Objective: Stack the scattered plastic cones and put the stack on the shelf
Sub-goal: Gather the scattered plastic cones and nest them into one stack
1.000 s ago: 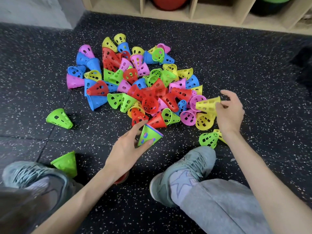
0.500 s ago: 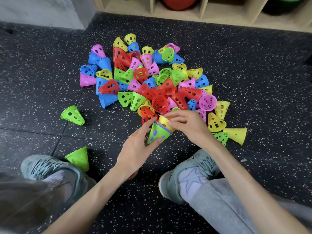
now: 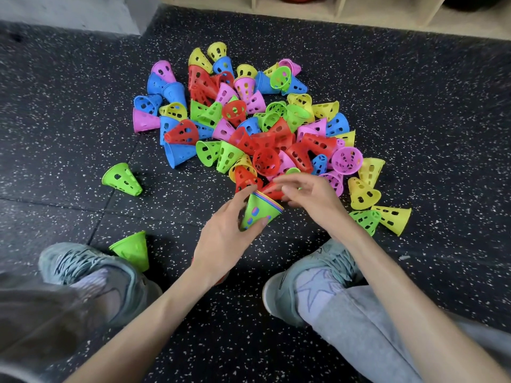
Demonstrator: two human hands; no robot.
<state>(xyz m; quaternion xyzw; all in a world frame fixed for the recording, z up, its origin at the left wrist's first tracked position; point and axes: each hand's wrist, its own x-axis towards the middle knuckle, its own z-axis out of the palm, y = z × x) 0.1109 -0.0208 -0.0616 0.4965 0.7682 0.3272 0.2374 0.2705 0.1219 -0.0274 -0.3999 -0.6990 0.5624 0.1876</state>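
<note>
We see the left hand [image 3: 226, 239] curled around a small nested stack of cones [image 3: 260, 212], thumb on one side and fingers on the other, holding it tilted with the wide rims up and away. The outer cone is glossy green plastic, tapered and pierced with oval holes through which blue and pink layers show; thin rims of pink, yellow and blue fan out at its mouth. The right hand [image 3: 309, 196] hovers just beside that mouth with fingers loosely spread and slightly blurred; we cannot tell whether it pinches anything.

Beyond the hands lies the pile of loose cones [image 3: 249, 125], red, blue, pink, yellow and green, all the same perforated, truncated shape, tumbled on their sides and overlapping. A lone green cone [image 3: 121, 179] lies apart to the left, and another green one [image 3: 131, 248] rests against the left shoe [image 3: 91, 275]. The floor [image 3: 414, 106] is black rubber matting flecked with white. The pale wooden shelf [image 3: 331, 9] runs along the top edge, well apart from the stack.
</note>
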